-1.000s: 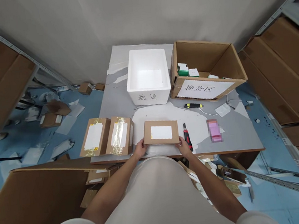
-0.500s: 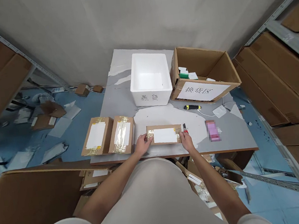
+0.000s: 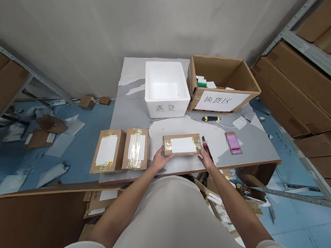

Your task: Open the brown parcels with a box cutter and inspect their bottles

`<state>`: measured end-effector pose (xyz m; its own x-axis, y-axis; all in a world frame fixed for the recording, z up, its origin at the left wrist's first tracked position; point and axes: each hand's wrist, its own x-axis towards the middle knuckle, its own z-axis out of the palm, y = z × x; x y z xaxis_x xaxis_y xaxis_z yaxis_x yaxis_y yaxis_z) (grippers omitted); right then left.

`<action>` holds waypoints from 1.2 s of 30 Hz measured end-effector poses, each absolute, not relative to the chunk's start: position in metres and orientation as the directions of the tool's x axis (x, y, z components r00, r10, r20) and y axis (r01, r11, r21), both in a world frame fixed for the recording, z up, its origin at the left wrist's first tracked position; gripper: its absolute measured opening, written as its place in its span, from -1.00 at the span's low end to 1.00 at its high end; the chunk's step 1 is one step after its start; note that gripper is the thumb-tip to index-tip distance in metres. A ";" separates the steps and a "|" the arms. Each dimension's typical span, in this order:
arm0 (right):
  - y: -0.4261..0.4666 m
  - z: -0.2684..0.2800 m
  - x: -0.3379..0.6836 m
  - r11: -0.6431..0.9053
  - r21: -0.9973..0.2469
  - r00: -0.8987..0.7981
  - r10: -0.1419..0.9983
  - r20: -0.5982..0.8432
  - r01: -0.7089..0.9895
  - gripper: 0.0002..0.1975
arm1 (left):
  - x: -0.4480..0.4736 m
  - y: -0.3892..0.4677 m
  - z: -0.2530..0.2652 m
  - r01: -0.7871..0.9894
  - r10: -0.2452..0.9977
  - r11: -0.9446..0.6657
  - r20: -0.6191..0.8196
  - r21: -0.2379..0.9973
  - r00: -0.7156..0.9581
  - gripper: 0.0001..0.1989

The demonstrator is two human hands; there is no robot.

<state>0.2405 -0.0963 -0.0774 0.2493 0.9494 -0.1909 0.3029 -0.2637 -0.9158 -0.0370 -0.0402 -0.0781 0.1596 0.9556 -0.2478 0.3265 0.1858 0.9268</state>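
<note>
A small taped cardboard box (image 3: 182, 144) with a white label is between my hands near the table's front edge. My left hand (image 3: 160, 160) grips its left end, thumb along the near lower edge. At the right end, my right hand (image 3: 205, 159) holds the box with its fingers along the side; the thumb is near the front corner. Just beside that hand lies a red and black utility knife (image 3: 206, 145), partly covered by it. Two larger taped boxes, one at the far left (image 3: 106, 150) and its neighbour (image 3: 135, 149), stand to the left.
A white foam box (image 3: 169, 107) and an open carton (image 3: 225, 99) with small packages stand at the back. A yellow and black utility knife (image 3: 211, 118) and a blurred pink item (image 3: 234, 143) lie on the right. Shelves with cartons (image 3: 307, 84) flank the table (image 3: 255, 149).
The small box has shifted slightly away from me and its near side shows more. My hands have changed their hold toward its ends and lower edge, uncovering more of the red knife.
</note>
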 end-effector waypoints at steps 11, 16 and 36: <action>-0.087 -0.092 0.234 -0.292 -0.911 0.192 0.951 -0.243 0.290 -0.32 | -0.032 -0.044 -0.089 0.308 0.946 0.224 -0.282 0.925 0.162 -0.44; -0.082 -0.087 0.243 -0.292 -0.878 0.212 0.951 -0.224 0.380 -0.44 | -0.036 -0.041 -0.085 0.353 0.976 0.148 -0.193 0.924 0.098 -0.55; -0.080 -0.094 0.260 -0.382 -0.838 0.267 0.918 -0.294 0.389 -0.34 | -0.042 -0.050 -0.110 0.299 0.946 0.299 -0.322 0.906 0.032 -0.58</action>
<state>0.2596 -0.0800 -0.0938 0.2673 0.9175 -0.2944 0.3893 -0.3823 -0.8380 -0.0424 -0.0502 -0.1097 0.0320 0.9461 -0.3223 0.2992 0.2986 0.9063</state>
